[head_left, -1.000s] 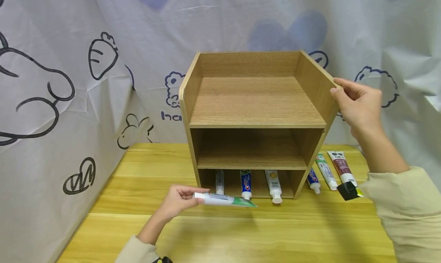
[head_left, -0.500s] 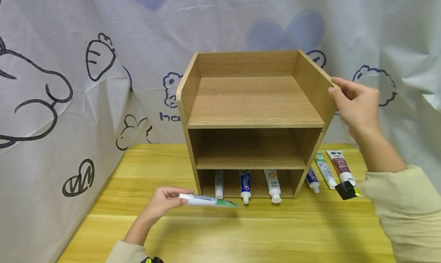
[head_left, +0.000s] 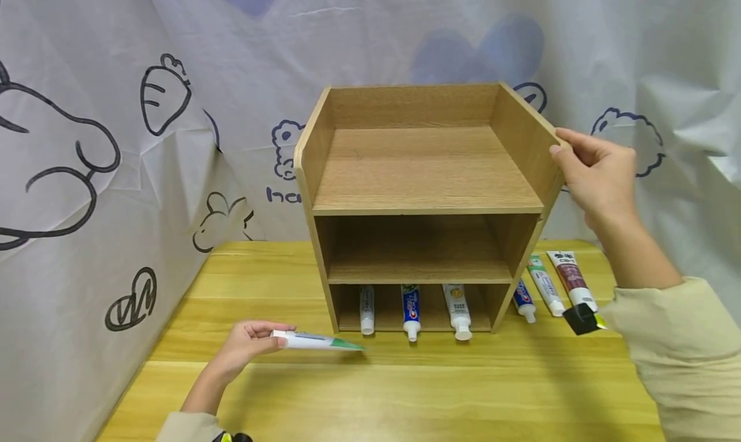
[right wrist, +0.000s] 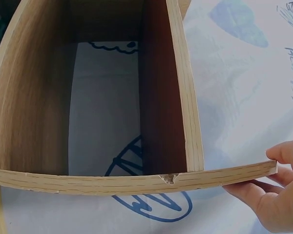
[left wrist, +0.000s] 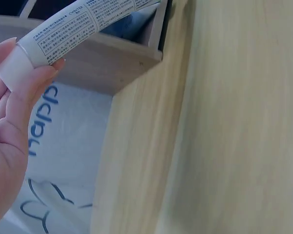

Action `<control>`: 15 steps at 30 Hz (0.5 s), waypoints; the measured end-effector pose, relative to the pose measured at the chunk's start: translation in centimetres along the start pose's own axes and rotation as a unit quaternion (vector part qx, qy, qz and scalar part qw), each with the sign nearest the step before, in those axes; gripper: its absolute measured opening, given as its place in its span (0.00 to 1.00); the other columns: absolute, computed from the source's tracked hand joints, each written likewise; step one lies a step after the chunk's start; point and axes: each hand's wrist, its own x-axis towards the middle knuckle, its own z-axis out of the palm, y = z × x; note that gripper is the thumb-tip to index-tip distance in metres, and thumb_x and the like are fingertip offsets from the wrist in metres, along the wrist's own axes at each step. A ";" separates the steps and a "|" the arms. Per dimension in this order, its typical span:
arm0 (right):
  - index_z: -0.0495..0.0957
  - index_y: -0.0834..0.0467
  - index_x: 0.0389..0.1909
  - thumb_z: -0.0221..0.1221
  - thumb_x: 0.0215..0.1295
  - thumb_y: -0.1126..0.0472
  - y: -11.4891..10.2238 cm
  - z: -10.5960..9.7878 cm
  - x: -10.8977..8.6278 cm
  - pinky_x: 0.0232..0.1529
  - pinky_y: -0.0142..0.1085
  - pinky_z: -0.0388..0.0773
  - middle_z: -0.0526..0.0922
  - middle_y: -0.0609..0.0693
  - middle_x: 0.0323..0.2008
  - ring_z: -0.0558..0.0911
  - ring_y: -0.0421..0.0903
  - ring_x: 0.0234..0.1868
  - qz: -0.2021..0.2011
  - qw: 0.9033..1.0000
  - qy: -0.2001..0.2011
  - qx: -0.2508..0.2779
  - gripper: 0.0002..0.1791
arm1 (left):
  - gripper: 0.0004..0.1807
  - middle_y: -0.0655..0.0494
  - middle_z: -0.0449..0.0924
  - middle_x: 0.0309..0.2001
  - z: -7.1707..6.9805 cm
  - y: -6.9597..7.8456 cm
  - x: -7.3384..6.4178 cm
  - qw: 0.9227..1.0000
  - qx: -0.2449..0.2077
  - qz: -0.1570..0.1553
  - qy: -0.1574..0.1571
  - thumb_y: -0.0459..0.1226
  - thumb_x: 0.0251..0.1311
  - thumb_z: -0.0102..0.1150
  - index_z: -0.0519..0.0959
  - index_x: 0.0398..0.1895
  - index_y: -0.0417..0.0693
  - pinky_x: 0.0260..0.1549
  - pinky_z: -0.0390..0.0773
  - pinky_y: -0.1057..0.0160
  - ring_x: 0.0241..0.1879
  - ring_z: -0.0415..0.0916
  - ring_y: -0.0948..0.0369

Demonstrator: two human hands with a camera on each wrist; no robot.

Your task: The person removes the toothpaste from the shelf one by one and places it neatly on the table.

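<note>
My left hand [head_left: 246, 345] pinches a white toothpaste tube [head_left: 312, 341] by its capped end, in front of the lower left of a wooden shelf unit [head_left: 428, 172]. The tube lies sideways in the air, its green flat end pointing right. Small print covers the tube [left wrist: 73, 29] in the left wrist view. At the upper right, my right hand [head_left: 604, 172] grips the front edge of the unit's right side panel, thumb and fingers on opposite faces. The right wrist view shows this panel's edge [right wrist: 112, 183], chipped in one spot, between the fingers.
In the unit's bottom compartment lie a slim white tube [head_left: 367, 310], a blue tube [head_left: 411, 307] and a white tube [head_left: 458, 307], caps forward. Right of the unit are a blue tube [head_left: 523, 302], a green-and-white tube [head_left: 545, 284] and a maroon tube [head_left: 571, 279] on the table [head_left: 405, 397].
My left hand has moved left and slightly down with the toothpaste tube, off the front of the bottom compartment. The right hand keeps its grip on the side panel.
</note>
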 end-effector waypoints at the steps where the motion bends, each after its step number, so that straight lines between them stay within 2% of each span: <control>1: 0.72 0.55 0.60 0.52 0.65 0.53 0.0 0.0 0.0 0.48 0.27 0.76 0.75 0.55 0.58 0.78 0.34 0.45 0.000 1.000 0.000 0.000 0.23 | 0.13 0.72 0.83 0.40 -0.2 -0.1 -0.2 1.000 0.002 -0.004 0.003 0.29 0.54 0.59 0.81 0.44 0.40 0.40 0.80 0.69 0.39 0.80 0.68; 7: 0.72 0.55 0.60 0.52 0.65 0.53 0.0 -0.1 -0.1 0.47 0.26 0.77 0.76 0.55 0.57 0.78 0.33 0.44 -0.001 1.000 0.006 0.000 0.23 | 0.13 0.73 0.83 0.40 -1.6 -0.6 -1.1 1.000 0.003 -0.010 0.006 0.29 0.56 0.57 0.82 0.44 0.43 0.40 0.79 0.71 0.40 0.79 0.69; 11: 0.72 0.55 0.60 0.52 0.65 0.54 -0.1 -0.1 -0.1 0.48 0.27 0.76 0.75 0.56 0.58 0.78 0.34 0.45 0.000 1.000 0.007 -0.001 0.23 | 0.13 0.74 0.83 0.39 -2.5 -0.6 -1.6 1.000 -0.001 -0.012 0.008 0.29 0.56 0.56 0.83 0.42 0.49 0.40 0.80 0.71 0.40 0.79 0.70; 15: 0.71 0.56 0.60 0.52 0.65 0.54 -0.2 0.1 -0.1 0.48 0.27 0.76 0.74 0.58 0.59 0.77 0.34 0.46 -0.004 1.000 0.007 -0.001 0.24 | 0.12 0.74 0.83 0.38 -3.0 -0.7 -2.0 0.999 0.011 -0.021 0.029 0.29 0.56 0.56 0.83 0.43 0.45 0.40 0.80 0.69 0.39 0.79 0.70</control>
